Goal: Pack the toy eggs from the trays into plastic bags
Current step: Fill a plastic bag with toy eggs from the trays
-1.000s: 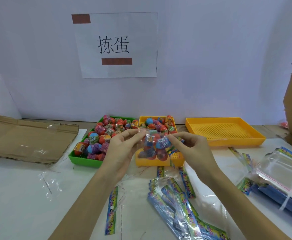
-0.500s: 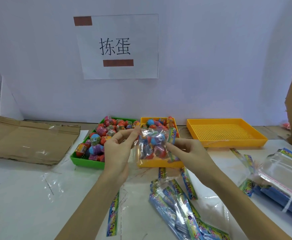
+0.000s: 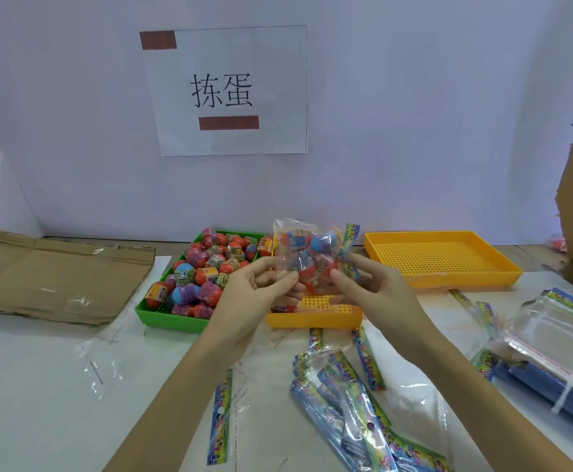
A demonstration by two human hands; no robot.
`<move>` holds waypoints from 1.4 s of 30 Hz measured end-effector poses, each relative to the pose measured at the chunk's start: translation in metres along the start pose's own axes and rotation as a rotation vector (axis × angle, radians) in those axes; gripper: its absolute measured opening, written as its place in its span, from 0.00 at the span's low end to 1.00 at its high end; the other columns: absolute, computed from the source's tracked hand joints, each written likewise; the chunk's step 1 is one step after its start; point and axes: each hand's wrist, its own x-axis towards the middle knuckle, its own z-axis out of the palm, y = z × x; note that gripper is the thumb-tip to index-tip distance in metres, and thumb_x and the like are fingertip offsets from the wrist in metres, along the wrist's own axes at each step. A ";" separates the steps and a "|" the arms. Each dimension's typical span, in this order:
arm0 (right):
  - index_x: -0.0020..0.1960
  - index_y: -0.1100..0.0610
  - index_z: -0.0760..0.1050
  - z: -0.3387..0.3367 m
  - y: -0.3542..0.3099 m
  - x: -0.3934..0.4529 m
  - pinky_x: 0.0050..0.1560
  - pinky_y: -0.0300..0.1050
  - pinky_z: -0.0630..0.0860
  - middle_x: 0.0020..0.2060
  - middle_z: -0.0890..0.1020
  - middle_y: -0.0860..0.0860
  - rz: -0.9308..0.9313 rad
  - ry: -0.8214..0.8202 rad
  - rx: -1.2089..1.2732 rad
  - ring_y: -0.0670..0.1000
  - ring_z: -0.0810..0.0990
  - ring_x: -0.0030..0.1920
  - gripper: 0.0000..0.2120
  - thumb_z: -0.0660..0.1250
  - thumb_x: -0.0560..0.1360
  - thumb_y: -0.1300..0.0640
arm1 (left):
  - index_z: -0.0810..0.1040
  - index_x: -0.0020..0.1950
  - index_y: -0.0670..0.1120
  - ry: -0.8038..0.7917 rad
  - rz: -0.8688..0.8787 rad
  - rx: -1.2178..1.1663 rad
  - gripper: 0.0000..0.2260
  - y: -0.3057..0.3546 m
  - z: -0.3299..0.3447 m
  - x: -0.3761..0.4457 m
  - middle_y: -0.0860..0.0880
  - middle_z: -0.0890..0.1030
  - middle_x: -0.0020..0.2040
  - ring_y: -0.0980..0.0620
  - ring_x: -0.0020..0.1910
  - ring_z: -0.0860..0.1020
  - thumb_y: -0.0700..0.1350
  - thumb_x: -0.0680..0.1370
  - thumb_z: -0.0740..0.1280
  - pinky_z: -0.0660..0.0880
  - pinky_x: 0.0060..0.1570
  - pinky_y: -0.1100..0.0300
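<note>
While a white table fills the head view, its back edge carries three trays: a green tray heaped with toy eggs, a small yellow tray just right of it and touching or nearly so, and a larger yellow tray further right with its perforated floor bare. Flattened cardboard lies to the left. Near the person, a loose heap of flat printed bags sprawls on the table, with a bundled stack of bags at the right edge. A paper sign hangs on the wall behind. Held above the small yellow tray, hiding most of it, is a clear plastic bag bulging with red and blue eggs (the count is unclear). The left hand pinches its lower left corner between thumb and fingers; the right hand pinches its right side by the printed strip.
</note>
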 end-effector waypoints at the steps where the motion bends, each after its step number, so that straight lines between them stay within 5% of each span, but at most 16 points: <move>1: 0.67 0.50 0.79 0.000 0.000 0.000 0.44 0.40 0.84 0.51 0.88 0.50 0.000 -0.002 0.023 0.54 0.88 0.48 0.14 0.68 0.82 0.58 | 0.82 0.61 0.41 -0.011 -0.016 -0.028 0.16 0.001 -0.002 0.000 0.40 0.87 0.45 0.47 0.44 0.85 0.42 0.74 0.76 0.82 0.44 0.61; 3: 0.67 0.55 0.78 -0.001 -0.001 0.001 0.43 0.43 0.85 0.50 0.89 0.53 0.006 -0.003 0.078 0.56 0.89 0.48 0.14 0.66 0.83 0.62 | 0.80 0.65 0.37 -0.034 -0.055 -0.090 0.22 0.002 -0.004 0.001 0.40 0.86 0.44 0.47 0.44 0.85 0.41 0.72 0.76 0.82 0.44 0.61; 7: 0.59 0.48 0.80 -0.005 -0.002 0.001 0.42 0.41 0.84 0.48 0.89 0.51 -0.016 -0.017 0.111 0.55 0.89 0.47 0.13 0.65 0.83 0.64 | 0.74 0.71 0.39 -0.034 -0.058 -0.044 0.26 0.006 -0.009 0.003 0.40 0.87 0.45 0.45 0.43 0.86 0.40 0.74 0.76 0.82 0.42 0.59; 10: 0.67 0.55 0.77 -0.008 0.000 0.002 0.43 0.43 0.85 0.50 0.89 0.53 0.007 -0.050 0.071 0.56 0.89 0.49 0.14 0.64 0.83 0.63 | 0.77 0.70 0.49 -0.083 -0.007 0.254 0.24 0.007 -0.012 0.002 0.48 0.88 0.51 0.48 0.47 0.87 0.53 0.76 0.76 0.84 0.42 0.57; 13: 0.70 0.61 0.75 -0.012 0.002 0.003 0.43 0.44 0.85 0.50 0.88 0.55 0.042 -0.085 0.026 0.58 0.88 0.49 0.16 0.65 0.83 0.63 | 0.85 0.61 0.53 -0.013 0.005 0.210 0.19 0.009 -0.008 0.001 0.54 0.87 0.51 0.53 0.50 0.86 0.63 0.77 0.69 0.84 0.42 0.57; 15: 0.67 0.56 0.79 -0.013 0.000 0.002 0.43 0.45 0.85 0.50 0.89 0.54 0.040 -0.145 0.015 0.57 0.88 0.49 0.14 0.65 0.83 0.60 | 0.87 0.54 0.52 0.048 0.037 0.147 0.16 0.009 -0.004 -0.001 0.51 0.88 0.50 0.51 0.49 0.87 0.60 0.81 0.66 0.83 0.41 0.60; 18: 0.63 0.50 0.82 -0.009 -0.002 0.000 0.42 0.48 0.86 0.50 0.89 0.50 0.020 -0.119 -0.056 0.52 0.88 0.51 0.11 0.69 0.81 0.53 | 0.87 0.57 0.51 0.070 0.036 0.100 0.15 0.007 0.000 -0.003 0.48 0.88 0.50 0.48 0.49 0.87 0.58 0.80 0.68 0.83 0.42 0.60; 22: 0.52 0.58 0.87 -0.007 0.001 0.000 0.42 0.56 0.86 0.44 0.87 0.56 -0.042 0.069 -0.097 0.56 0.86 0.48 0.13 0.69 0.80 0.50 | 0.87 0.57 0.54 0.070 -0.011 -0.001 0.12 0.006 0.004 -0.002 0.43 0.87 0.50 0.43 0.48 0.86 0.55 0.77 0.71 0.85 0.43 0.53; 25: 0.52 0.56 0.87 -0.006 -0.001 0.000 0.36 0.48 0.85 0.43 0.87 0.52 -0.019 0.114 -0.050 0.50 0.86 0.45 0.11 0.67 0.82 0.53 | 0.87 0.57 0.53 0.029 -0.034 -0.056 0.09 0.006 0.006 -0.003 0.46 0.88 0.53 0.43 0.49 0.87 0.51 0.78 0.72 0.86 0.45 0.51; 27: 0.51 0.59 0.85 -0.007 0.000 0.001 0.32 0.46 0.82 0.40 0.85 0.59 -0.065 0.109 -0.153 0.51 0.83 0.38 0.11 0.65 0.84 0.57 | 0.84 0.62 0.49 -0.011 -0.019 -0.015 0.12 0.007 0.005 -0.002 0.47 0.87 0.55 0.45 0.51 0.87 0.48 0.80 0.72 0.85 0.49 0.50; 30: 0.47 0.62 0.82 -0.012 0.000 0.002 0.34 0.56 0.75 0.37 0.81 0.61 -0.162 0.044 -0.376 0.60 0.78 0.36 0.13 0.65 0.84 0.55 | 0.84 0.61 0.52 -0.021 0.065 0.151 0.15 0.012 0.001 -0.003 0.51 0.87 0.55 0.51 0.55 0.85 0.55 0.76 0.73 0.83 0.50 0.57; 34: 0.46 0.53 0.84 -0.006 -0.008 -0.002 0.44 0.61 0.82 0.38 0.85 0.50 -0.165 0.042 -0.357 0.54 0.85 0.42 0.14 0.70 0.77 0.42 | 0.88 0.49 0.55 -0.064 0.093 0.289 0.13 0.008 0.009 -0.009 0.50 0.87 0.46 0.53 0.45 0.83 0.62 0.73 0.73 0.80 0.43 0.64; 36: 0.47 0.51 0.84 -0.003 -0.009 -0.003 0.42 0.58 0.83 0.39 0.86 0.49 -0.157 0.078 -0.329 0.52 0.87 0.41 0.16 0.72 0.72 0.38 | 0.88 0.47 0.54 -0.044 0.099 0.299 0.11 0.004 0.014 -0.010 0.49 0.87 0.45 0.54 0.44 0.83 0.60 0.74 0.73 0.80 0.43 0.65; 40: 0.46 0.54 0.84 -0.006 -0.011 -0.001 0.33 0.32 0.74 0.32 0.85 0.50 -0.084 0.107 -0.145 0.43 0.82 0.33 0.13 0.73 0.75 0.44 | 0.88 0.48 0.45 0.027 0.042 0.137 0.13 0.004 0.015 -0.008 0.43 0.86 0.48 0.46 0.46 0.84 0.54 0.74 0.75 0.84 0.48 0.52; 42: 0.43 0.59 0.84 -0.007 -0.011 -0.002 0.31 0.29 0.71 0.32 0.84 0.52 -0.085 0.103 -0.106 0.40 0.79 0.30 0.13 0.72 0.78 0.49 | 0.88 0.47 0.43 0.061 0.034 0.067 0.14 0.004 0.014 -0.007 0.46 0.87 0.46 0.53 0.42 0.83 0.54 0.71 0.75 0.81 0.40 0.59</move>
